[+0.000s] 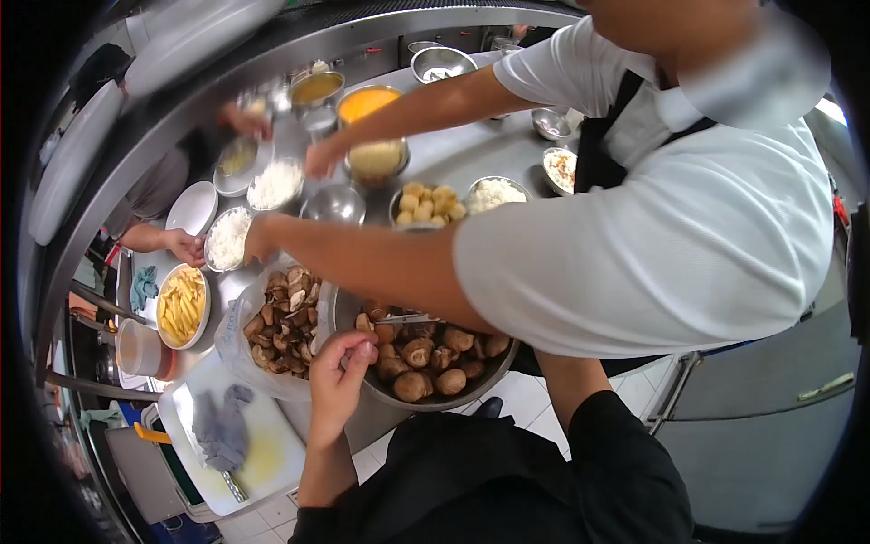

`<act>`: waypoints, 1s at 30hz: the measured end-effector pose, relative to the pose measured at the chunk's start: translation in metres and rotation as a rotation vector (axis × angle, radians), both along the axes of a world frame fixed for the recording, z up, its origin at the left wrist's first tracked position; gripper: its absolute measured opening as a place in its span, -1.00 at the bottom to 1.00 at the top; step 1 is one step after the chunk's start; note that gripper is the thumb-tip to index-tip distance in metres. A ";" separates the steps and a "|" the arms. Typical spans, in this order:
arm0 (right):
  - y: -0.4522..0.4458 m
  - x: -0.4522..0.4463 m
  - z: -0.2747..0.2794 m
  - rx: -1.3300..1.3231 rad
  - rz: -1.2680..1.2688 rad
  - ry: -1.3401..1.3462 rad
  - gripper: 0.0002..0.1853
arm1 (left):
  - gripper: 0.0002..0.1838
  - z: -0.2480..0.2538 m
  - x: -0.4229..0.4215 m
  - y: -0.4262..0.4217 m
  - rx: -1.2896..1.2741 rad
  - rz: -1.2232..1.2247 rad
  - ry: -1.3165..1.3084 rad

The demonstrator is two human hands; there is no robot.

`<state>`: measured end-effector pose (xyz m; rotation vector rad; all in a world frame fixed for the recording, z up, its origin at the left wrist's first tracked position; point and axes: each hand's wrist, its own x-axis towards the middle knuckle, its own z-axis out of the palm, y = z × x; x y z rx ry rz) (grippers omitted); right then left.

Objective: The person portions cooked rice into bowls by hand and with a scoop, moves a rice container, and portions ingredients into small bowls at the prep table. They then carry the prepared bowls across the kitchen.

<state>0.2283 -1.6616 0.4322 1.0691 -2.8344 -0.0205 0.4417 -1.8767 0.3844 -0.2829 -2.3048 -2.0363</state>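
My left hand (340, 367) is closed in a pinch at the left rim of a large metal bowl (478, 392), with a pale brown mushroom (364, 324) at its fingertips. Whole brown mushrooms (419, 354) fill much of this bowl. Part of a metal blade (405, 319) shows over them. My right forearm reaches up behind a co-worker's arm, which hides my right hand. Left of the bowl, a clear plastic bag (237, 349) holds cut mushrooms (288, 322).
A co-worker in white (643, 245) leans across from the right, hands near rice bowls (228, 238). Another person's hand (186, 247) touches one bowl from the left. A cutting board (263, 444) bears a grey cloth (222, 428). Fries (182, 306) fill an oval dish.
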 end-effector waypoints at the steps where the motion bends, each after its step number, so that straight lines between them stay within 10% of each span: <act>1: -0.018 -0.015 -0.005 0.058 0.071 -0.037 -0.77 | -0.84 -0.005 0.002 -0.004 0.023 -0.005 0.006; 8: -0.140 -0.079 0.017 0.170 0.638 0.014 -0.81 | -0.82 -0.027 0.012 -0.025 0.092 0.085 -0.100; 12: -0.055 -0.041 0.081 0.133 0.387 0.022 -0.66 | -0.82 -0.030 0.015 -0.025 0.117 0.093 -0.132; 15: 0.032 -0.131 0.005 -0.641 0.526 -0.867 -0.80 | -0.82 -0.033 0.015 -0.023 0.107 0.100 -0.136; 17: 0.193 -0.024 -0.138 -0.676 -0.942 0.047 -0.66 | -0.83 -0.033 0.014 -0.022 0.135 0.113 -0.156; 30: 0.221 -0.024 -0.148 -0.771 -0.757 0.055 -0.74 | -0.85 -0.025 0.002 -0.002 0.122 0.114 -0.154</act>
